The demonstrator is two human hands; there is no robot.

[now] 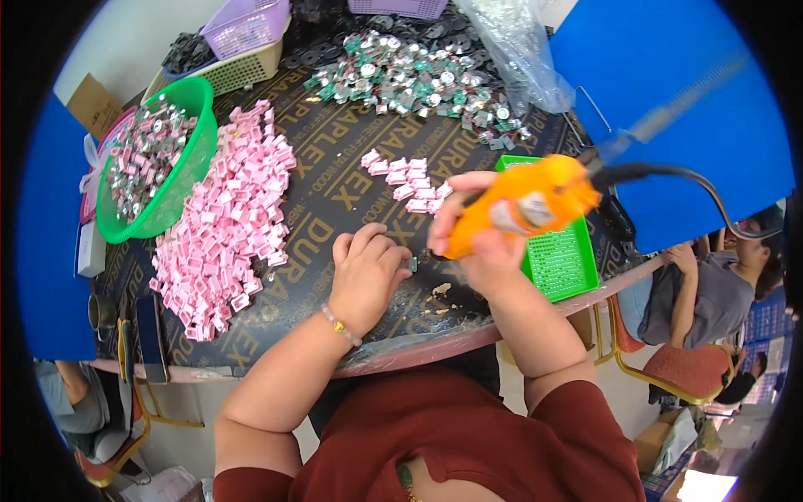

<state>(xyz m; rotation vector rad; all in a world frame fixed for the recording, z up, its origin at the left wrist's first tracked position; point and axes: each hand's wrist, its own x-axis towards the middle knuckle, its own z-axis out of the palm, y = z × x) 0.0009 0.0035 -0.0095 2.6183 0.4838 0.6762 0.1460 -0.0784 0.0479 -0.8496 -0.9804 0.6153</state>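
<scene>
Left grip [366, 269] curled shut, knuckles up, pinning a small green part [413, 264] against the dark counter [335, 201], the part peeking out just beside the fingers. Right grip [478, 243] wrapped tight around an orange handheld tool [523, 203], tip angled down toward the green part, black cord [694, 180] trailing off to the right. Far left: a green round basket [188, 180] tilted on its side, holding pink and silver pieces. Just right of it, touching its rim, a broad heap of pink parts [230, 217] spread across the counter. Behind, near the far edge, a cream basket [238, 71] with a purple basket [247, 25] stacked in it. Centre back, a pile of green and silver parts [410, 79], with a clear plastic bag [519, 50] at its right. Between that pile and the hands, a small cluster of pink parts [408, 182] lying just beyond the right grip. Under and right of the orange tool, a flat green tray [562, 263] near the counter edge. Far right, beyond the counter, another person [711, 293] seated on a red-cushioned chair [686, 368].
</scene>
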